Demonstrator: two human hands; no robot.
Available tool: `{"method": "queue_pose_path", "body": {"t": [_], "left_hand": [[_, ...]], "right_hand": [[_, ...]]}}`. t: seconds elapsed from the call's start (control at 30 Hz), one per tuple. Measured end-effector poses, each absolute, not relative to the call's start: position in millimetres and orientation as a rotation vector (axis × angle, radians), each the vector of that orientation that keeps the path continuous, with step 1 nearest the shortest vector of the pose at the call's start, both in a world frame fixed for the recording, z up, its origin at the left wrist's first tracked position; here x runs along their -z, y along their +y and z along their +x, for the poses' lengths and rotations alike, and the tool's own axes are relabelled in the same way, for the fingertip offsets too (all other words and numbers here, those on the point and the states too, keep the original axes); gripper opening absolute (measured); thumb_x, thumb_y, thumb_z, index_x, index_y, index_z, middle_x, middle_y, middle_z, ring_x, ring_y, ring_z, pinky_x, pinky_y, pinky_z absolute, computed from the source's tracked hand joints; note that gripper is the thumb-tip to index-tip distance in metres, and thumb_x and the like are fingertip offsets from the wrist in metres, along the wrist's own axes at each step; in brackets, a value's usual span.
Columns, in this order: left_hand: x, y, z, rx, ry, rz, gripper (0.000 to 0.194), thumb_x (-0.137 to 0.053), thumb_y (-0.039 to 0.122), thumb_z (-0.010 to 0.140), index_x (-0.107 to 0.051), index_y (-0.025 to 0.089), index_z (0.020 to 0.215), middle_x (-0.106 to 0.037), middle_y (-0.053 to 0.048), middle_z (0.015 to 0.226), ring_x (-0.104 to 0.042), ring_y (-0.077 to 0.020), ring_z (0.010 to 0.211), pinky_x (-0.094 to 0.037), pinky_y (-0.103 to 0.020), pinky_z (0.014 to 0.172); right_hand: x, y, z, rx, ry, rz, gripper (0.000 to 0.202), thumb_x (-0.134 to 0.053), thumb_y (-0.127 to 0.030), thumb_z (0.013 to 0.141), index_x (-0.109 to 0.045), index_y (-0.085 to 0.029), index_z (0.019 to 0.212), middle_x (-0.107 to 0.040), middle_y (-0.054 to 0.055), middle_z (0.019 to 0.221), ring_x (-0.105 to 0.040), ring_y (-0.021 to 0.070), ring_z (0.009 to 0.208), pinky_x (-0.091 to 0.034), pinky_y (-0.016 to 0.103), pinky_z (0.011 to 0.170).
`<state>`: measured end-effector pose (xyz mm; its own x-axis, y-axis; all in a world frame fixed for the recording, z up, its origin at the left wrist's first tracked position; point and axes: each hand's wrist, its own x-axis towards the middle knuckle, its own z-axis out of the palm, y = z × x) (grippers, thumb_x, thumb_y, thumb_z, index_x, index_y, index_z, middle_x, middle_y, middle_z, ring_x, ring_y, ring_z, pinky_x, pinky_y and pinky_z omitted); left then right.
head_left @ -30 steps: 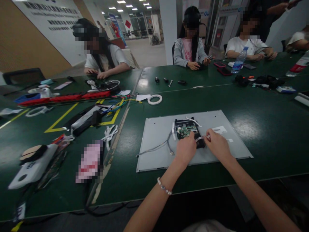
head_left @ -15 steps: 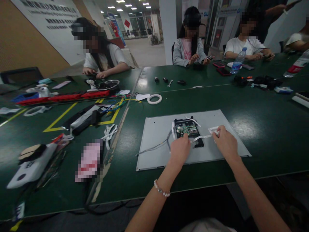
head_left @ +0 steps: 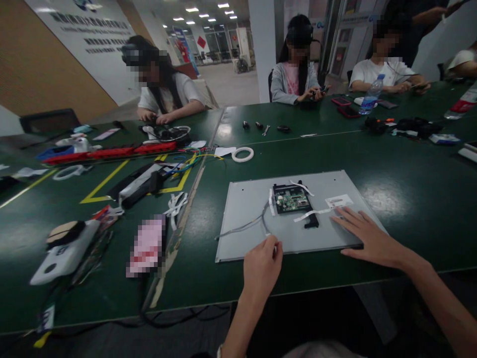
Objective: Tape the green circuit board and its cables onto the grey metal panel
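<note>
A pale grey flat panel (head_left: 244,209) lies on the table before me. On it sits a green circuit board (head_left: 292,201) in a black plastic bracket (head_left: 311,219), with strips of white tape (head_left: 311,214) across and beside it. Thin grey cables (head_left: 242,226) run from the board's left side; one branch comes down to my left hand (head_left: 262,266). My left fingers are pinched round that cable's end at the panel's near edge. My right hand (head_left: 372,241) is spread out over the panel's near right part, fingertips close to a white label (head_left: 338,201), holding nothing.
A roll of white tape (head_left: 242,154) lies behind the panel. To the left are a pink blurred item (head_left: 147,246), a white device (head_left: 61,258), a black-and-white tool (head_left: 139,184) and red strips (head_left: 112,153). A small wrench (head_left: 266,130) and water bottle (head_left: 371,94) stand farther back. People sit opposite.
My left hand has left the board and come down to the cable at the near edge. My right hand has let go of the tape strip by the label and opened flat.
</note>
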<state>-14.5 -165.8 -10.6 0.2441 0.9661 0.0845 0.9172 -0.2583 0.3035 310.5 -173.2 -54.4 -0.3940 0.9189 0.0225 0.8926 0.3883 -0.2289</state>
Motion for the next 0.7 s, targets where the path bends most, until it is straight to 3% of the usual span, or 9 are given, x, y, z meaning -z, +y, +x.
{"method": "queue_pose_path", "body": {"t": [0.27,0.7], "left_hand": [[25,-177,-36,-0.662,1.704,2.063,0.022,-0.044,0.031,0.093,-0.054,0.02,0.076,-0.062,0.003,0.065,-0.059,-0.0105,0.061,-0.036,-0.019,0.057],[28,-182,-36,-0.467,1.609,2.325,0.025,-0.038,0.025,0.094,-0.051,0.02,0.074,-0.059,0.001,0.066,-0.055,-0.0107,0.06,-0.033,-0.022,0.057]], "right_hand": [[62,-187,318,-0.154,-2.513,-1.638,0.072,-0.05,-0.056,0.084,-0.029,-0.028,0.147,-0.022,0.005,0.152,-0.021,0.0268,0.139,-0.026,0.051,0.11],[73,-217,331,0.103,-2.358,-1.814,0.072,-0.051,-0.061,0.08,-0.042,-0.024,0.141,-0.033,0.01,0.147,-0.035,0.0336,0.131,-0.039,0.052,0.101]]}}
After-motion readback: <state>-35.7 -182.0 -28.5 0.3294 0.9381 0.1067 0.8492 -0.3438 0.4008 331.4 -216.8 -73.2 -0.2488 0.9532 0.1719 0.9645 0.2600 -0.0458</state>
